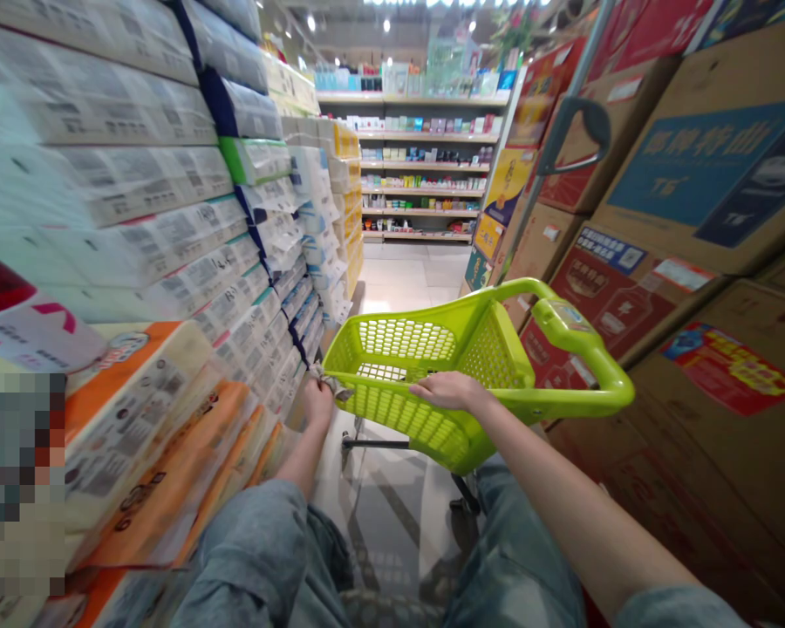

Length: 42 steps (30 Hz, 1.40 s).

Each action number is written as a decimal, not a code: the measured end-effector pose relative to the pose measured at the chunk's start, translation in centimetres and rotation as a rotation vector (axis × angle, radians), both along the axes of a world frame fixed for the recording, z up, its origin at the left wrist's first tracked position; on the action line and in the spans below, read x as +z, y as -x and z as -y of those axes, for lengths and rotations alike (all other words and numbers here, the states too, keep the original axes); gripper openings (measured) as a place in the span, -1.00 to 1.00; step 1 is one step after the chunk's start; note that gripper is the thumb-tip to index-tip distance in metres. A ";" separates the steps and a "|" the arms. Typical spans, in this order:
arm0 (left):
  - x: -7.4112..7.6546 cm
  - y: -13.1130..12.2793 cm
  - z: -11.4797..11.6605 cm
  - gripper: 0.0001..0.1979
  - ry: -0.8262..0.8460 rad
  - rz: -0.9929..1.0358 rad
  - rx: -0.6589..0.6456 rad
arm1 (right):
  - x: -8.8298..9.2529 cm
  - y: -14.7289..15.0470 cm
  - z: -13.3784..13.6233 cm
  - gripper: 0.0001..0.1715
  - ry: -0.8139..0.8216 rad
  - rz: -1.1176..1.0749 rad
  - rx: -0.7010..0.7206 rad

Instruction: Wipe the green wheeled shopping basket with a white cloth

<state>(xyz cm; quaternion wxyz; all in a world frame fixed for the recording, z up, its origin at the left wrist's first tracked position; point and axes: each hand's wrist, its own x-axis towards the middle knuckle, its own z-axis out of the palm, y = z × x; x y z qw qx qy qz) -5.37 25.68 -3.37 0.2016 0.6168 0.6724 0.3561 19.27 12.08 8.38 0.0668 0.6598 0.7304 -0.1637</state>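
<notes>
A lime-green plastic shopping cart (pixel 392 414) with a perforated basket stands crosswise in the aisle in front of me; its handle is to the right. My left hand (pixel 318 397) is closed around a crumpled greyish cloth (pixel 333 382) at the basket's left end, where the cloth touches the rim. Over the near long rim lies my right hand (pixel 448 391), gripping it with the fingers pointing left; their undersides are hidden. No goods show in the visible part of the basket.
Stacked tissue packs (pixel 150 183) wall the left side, with orange packs (pixel 163 471) close by. Piled cartons (pixel 706 174) line the right, and a grey pole with a handle (pixel 576 135) leans there. Shelves of small goods (pixel 425 157) stand beyond the tiled floor (pixel 406 279).
</notes>
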 end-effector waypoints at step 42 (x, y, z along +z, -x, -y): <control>-1.4 -1.0 4.7 -0.83 -0.126 -0.118 -0.297 | 0.0 -0.2 1.3 -0.21 -0.138 0.112 0.009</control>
